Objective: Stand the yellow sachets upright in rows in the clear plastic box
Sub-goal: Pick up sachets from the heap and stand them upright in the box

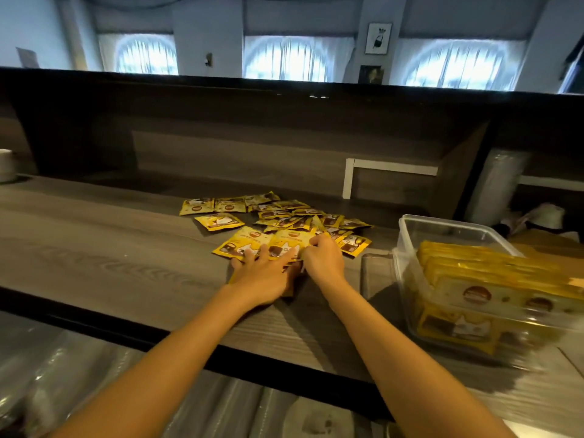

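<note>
Several yellow sachets (pixel 278 213) lie scattered flat on the grey wooden counter (pixel 104 248). My left hand (pixel 265 273) rests palm down on a fan of sachets (pixel 249 243) at the near edge of the pile, fingers spread over them. My right hand (pixel 324 257) is curled beside it, fingertips pinching the edge of the same fan. The clear plastic box (pixel 448 232) stands to the right, with a row of sachets (pixel 493 279) upright in its near half; its far half looks bare.
A dark raised back panel (pixel 252 128) runs behind the counter. The box's clear lid (pixel 376 276) lies flat between hands and box. A white cup (pixel 6 165) is at the far left. Clutter (pixel 543 216) sits behind the box on the right.
</note>
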